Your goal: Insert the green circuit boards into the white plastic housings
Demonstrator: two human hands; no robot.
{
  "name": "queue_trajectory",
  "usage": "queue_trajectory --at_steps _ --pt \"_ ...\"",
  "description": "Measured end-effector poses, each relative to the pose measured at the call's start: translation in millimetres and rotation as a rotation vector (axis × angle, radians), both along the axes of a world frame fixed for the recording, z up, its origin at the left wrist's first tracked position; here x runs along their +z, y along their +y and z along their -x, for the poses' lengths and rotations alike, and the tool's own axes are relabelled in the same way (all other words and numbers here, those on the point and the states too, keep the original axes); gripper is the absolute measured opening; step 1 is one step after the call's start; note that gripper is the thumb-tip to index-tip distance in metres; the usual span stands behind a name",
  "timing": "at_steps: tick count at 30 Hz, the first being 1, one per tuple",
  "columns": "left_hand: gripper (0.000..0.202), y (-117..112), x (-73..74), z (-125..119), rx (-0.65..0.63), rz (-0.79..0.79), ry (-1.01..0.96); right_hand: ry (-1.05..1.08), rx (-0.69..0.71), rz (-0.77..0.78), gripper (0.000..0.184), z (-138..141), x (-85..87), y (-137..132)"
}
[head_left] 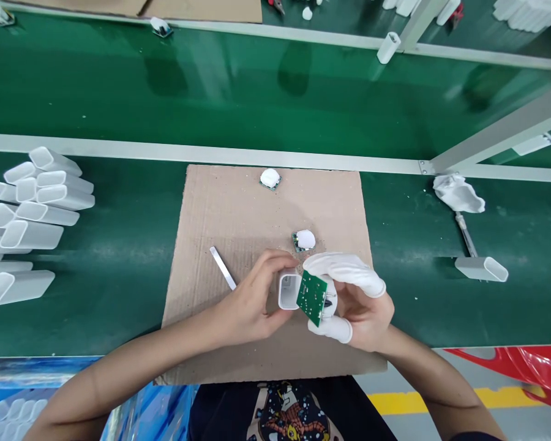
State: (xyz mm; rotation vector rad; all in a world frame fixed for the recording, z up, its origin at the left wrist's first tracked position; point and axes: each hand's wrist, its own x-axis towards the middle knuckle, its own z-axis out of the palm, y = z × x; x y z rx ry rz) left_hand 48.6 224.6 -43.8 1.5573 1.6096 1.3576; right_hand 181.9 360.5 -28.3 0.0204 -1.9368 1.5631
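Tube point(288, 299): mouth, long axis toward camera | left grip point(252, 300): holding tube | right grip point(349, 300): board point(311, 296)

A flat brown cardboard sheet point(239, 208) is laid on a green workbench point(133, 257), between piled white plastic tubes point(37, 234) at left and a single white tube point(474, 267) at right. Over the sheet, a square green circuit board point(311, 297) is held just right of an open white case point(288, 291). Behind these, two white-domed modules point(305, 239) are placed; a flat silver strip point(223, 268) is laid left.

Smooth plastic casing point(288, 296), smooth circuit board point(311, 296), matt ribbed cardboard sheet point(234, 208), glossy green panel point(248, 98)
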Motion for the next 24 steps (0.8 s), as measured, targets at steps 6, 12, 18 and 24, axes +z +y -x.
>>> queue_trajectory --at_steps 6,12,18,24 --pt "0.053 -1 4.3 1 -0.002 -0.017 -0.085 -0.005 -0.042 -0.115 0.05 -2 0.5 1" --pt "0.036 -3 18.5 2 -0.025 0.224 -0.471 0.053 -0.033 -0.385 0.044 1 6.1 6" --pt "0.038 2 25.4 7 -0.018 0.243 -0.528 0.062 0.0 -0.68 0.032 0 3.0 10" --pt "0.019 -2 30.3 10 -0.006 0.281 -0.435 -0.016 0.002 -0.711 0.057 4 2.5 16"
